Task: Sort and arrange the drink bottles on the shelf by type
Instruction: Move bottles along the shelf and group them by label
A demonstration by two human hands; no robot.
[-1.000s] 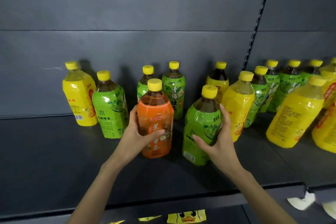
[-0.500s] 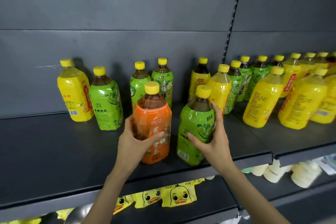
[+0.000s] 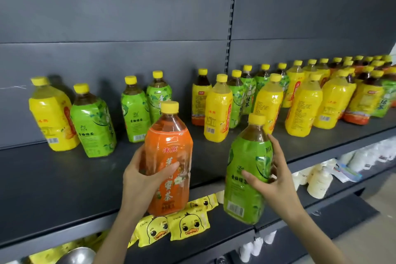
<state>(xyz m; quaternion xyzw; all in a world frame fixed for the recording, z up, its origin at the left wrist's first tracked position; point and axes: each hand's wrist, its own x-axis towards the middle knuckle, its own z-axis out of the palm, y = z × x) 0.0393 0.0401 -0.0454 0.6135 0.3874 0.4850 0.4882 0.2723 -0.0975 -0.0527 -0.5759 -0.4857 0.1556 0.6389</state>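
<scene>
My left hand (image 3: 142,180) grips an orange-labelled tea bottle (image 3: 169,156) with a yellow cap, held out past the front edge of the dark shelf (image 3: 53,188). My right hand (image 3: 272,180) grips a green-labelled tea bottle (image 3: 246,178), also lifted in front of the shelf edge and tilted slightly. Further back on the shelf stand a yellow juice bottle (image 3: 51,113) and a green tea bottle (image 3: 92,122) at the left, two green tea bottles (image 3: 135,109) in the middle, and several mixed yellow, green and orange bottles (image 3: 304,100) to the right.
A grey back panel with a slotted upright (image 3: 231,17) rises behind the shelf. On the lower shelf lie yellow duck-print packets (image 3: 188,227) and white pouches (image 3: 319,182). A metal bowl (image 3: 77,256) shows at the bottom left.
Both hands have lifted their bottles off the shelf and pulled them toward me, past the front edge. The view has shifted left and back, showing more bottles on the right.
</scene>
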